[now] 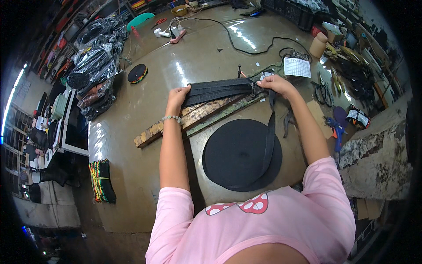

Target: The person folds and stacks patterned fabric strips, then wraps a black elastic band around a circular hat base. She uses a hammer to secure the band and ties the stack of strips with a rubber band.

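The big brown table [145,176] filled most of the view, shiny and crowded at its far end. On it, right in front of the person, lay a big flat roll of black strap [239,154], round like a plate. A long worn wooden board [198,118] lay slanted across the table just past the roll. Bags of black soles [94,72] were piled at the left edge, and a bundle of striped bands [102,180] sat lower down on the left.

A thick bunch of folded black strap [220,90] was stretched over the board, between both hands. The left hand [178,97] was closed around the left end of the bunch. The right hand [277,83] pinched the right end, near a small metal peg [240,69], and one loose strap ran down from there to the roll. A small white paper [297,67] lay just past the right hand.

It looked like the strap was being laid back and forth to one length along the board. The next move would likely need both ends kept even and tight while more strap came off the roll
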Tool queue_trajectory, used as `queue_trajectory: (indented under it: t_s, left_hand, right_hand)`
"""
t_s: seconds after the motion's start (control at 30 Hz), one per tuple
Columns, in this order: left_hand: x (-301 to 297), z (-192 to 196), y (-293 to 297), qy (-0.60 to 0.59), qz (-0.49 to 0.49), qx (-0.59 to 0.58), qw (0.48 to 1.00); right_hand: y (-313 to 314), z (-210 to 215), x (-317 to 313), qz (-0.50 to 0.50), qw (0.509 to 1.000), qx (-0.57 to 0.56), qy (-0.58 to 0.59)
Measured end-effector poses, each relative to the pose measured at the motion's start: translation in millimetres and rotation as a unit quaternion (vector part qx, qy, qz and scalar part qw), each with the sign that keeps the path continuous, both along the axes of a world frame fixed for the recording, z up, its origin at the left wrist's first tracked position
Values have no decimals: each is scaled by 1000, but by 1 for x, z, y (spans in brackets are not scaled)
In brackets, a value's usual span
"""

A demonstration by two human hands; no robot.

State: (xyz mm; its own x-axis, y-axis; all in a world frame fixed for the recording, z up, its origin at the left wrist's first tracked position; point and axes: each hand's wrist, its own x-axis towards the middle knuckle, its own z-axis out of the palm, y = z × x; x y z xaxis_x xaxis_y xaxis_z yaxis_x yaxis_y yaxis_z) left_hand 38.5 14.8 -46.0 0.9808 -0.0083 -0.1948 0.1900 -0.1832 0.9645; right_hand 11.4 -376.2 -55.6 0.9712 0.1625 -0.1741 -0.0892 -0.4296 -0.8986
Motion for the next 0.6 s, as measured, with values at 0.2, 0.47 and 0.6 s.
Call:
queue_trajectory:
  t_s: [0.2,0.47,0.6]
  left_hand:
    - [2,-4,1,-13,-5,31,999]
    - [-19,13,39,-147,-64,221,962]
    - [-53,51,4,-382,75,335,858]
  right_hand:
    - [-6,26,-12,-18,992,-104,-64]
    - [20,117,-79,38,933,349,-72]
    - [61,145,-96,42,933,352,-62]
